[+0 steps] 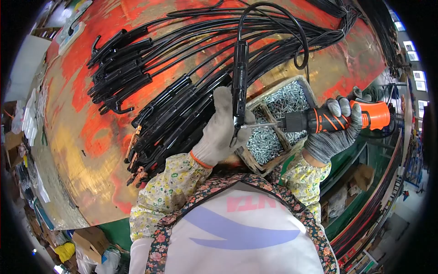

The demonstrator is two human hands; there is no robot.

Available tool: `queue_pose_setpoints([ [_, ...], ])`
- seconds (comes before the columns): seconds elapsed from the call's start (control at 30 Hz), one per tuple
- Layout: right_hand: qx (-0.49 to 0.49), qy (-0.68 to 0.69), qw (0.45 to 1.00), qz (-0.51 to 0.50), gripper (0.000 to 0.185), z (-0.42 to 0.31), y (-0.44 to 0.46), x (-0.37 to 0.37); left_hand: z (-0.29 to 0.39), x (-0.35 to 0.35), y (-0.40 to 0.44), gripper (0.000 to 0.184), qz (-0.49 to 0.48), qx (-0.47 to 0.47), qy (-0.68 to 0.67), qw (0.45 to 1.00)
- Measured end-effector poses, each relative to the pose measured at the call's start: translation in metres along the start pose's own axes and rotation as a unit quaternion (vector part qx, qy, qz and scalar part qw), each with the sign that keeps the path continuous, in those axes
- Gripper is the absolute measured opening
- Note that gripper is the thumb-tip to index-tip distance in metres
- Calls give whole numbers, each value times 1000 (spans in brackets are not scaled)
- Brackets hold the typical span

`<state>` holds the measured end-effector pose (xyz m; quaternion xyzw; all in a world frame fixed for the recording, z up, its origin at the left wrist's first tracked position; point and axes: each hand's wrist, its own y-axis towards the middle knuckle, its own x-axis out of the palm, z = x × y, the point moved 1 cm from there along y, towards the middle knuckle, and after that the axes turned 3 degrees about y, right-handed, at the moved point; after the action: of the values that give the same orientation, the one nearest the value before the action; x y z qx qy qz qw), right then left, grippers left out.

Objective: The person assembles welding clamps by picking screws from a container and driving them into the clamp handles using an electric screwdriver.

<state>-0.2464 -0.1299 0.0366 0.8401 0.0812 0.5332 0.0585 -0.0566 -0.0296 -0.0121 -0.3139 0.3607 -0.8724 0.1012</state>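
Observation:
My left hand (220, 130), in a pale work glove, is closed around a black welding electrode holder (240, 75) that stands lengthwise away from me, its cable looping off the far end. In a grey striped glove, my right hand (333, 139) grips an orange and black power screwdriver (295, 122). The screwdriver's thin bit points left and reaches the holder's near end beside my left fingers; whether it sits in a screw is too small to tell. Under the screwdriver is a worn box (276, 131) with compartments of small silvery screws (287, 99).
More black holders (121, 73) lie in a group at the left, and others (182, 114) near my left wrist, some with copper-coloured ends (138, 176). Their black cables (292, 33) run to a tied bundle at upper right. The red-and-tan tabletop (102, 137) has a curved left edge.

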Motion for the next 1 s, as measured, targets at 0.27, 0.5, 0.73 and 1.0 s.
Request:
queue_pose_setpoints([
  [0.27,-16,-65,998,0,56,12,-7,0,-9,-5,13,88,-9,18,-36,999],
  [0.5,-40,-123,983,-132,26,12,-27,35,-9,1,7,92,30,28,52,998],
  [0.73,94,-202,942,-252,29,12,-35,62,-4,7,2,88,41,1,38,998],
  [1.0,305,-96,903,-286,50,12,6,12,-12,-2,14,61,3,71,34,997],
])
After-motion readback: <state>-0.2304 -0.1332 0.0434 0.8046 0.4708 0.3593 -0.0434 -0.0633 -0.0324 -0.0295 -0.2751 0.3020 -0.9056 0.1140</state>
